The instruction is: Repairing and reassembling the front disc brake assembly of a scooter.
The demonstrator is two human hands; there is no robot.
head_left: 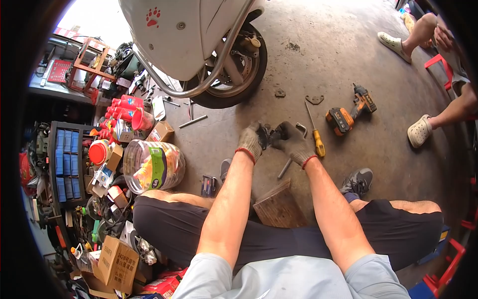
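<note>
My left hand (251, 140) and my right hand (290, 141), both in grey work gloves with darkened fingers, meet at the middle, closed around a small dark part (266, 133) largely hidden by the fingers. Just right of them lie a yellow-handled screwdriver (318, 141) and a bent metal rod (284, 169), partly behind my right hand. An orange-and-black cordless drill (341, 121) rests farther right. Two small metal plates (280, 93) lie above my hands, the other being a bracket (314, 99). A wooden board (280, 204) is below them, between my legs.
A white scooter's front wheel (234, 70) and metal guard stand ahead. At left are a clear plastic tub (137, 164), red containers (142, 119), cardboard boxes (117, 264), a blue-drawer organiser (67, 162) and cluttered shelving. Another person's legs (443, 112) in pale clogs are at right beside red stools.
</note>
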